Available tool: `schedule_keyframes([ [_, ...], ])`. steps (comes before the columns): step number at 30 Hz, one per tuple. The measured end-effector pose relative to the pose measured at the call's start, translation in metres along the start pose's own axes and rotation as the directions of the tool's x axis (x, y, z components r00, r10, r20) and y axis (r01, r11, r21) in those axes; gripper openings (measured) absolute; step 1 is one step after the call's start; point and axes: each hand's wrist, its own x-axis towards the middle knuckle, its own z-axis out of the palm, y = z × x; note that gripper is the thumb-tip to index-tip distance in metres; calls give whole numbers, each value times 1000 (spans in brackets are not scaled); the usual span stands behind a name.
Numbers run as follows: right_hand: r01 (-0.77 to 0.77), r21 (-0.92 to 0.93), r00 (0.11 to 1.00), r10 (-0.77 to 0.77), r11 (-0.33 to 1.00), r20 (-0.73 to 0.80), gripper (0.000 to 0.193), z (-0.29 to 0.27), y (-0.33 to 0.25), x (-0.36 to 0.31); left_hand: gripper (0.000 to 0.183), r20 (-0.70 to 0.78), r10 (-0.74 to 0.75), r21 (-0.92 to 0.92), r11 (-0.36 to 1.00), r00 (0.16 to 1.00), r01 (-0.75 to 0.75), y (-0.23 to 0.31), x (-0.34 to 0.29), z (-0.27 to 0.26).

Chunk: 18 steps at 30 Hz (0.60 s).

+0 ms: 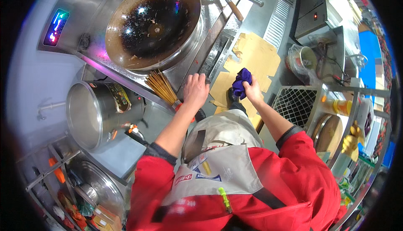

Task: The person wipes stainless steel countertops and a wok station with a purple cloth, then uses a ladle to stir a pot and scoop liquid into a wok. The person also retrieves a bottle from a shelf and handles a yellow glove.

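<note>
Right hand point(252, 89) grips a bunched purple cloth point(242, 83) — gathered, presumably, for control. Left hand point(196, 89) half-curls beside the silver steel stove point(212, 19), palm hidden — hold indeterminable.

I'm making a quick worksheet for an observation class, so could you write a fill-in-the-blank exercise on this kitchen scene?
1. The right hand holds a bunched cloth coloured ____.
2. The bristles of the bamboo brush lie to the ____ of the left hand.
3. The torn, flattened tan sheets underfoot are made of ____.
4. The person's jacket is coloured ____.

Missing words: purple; left; cardboard; red.
</note>
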Motion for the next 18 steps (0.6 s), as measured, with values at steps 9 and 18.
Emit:
schedule_keyframes([
  [9,482,14,860,-476,876,183,46,-29,-15,57,12,171,-257,169,959,951,229,16,57,41],
  [18,992,44,62,-755,120,653,46,15,-28,130,11,213,-338,148,939,917,312,21,64,37],
])
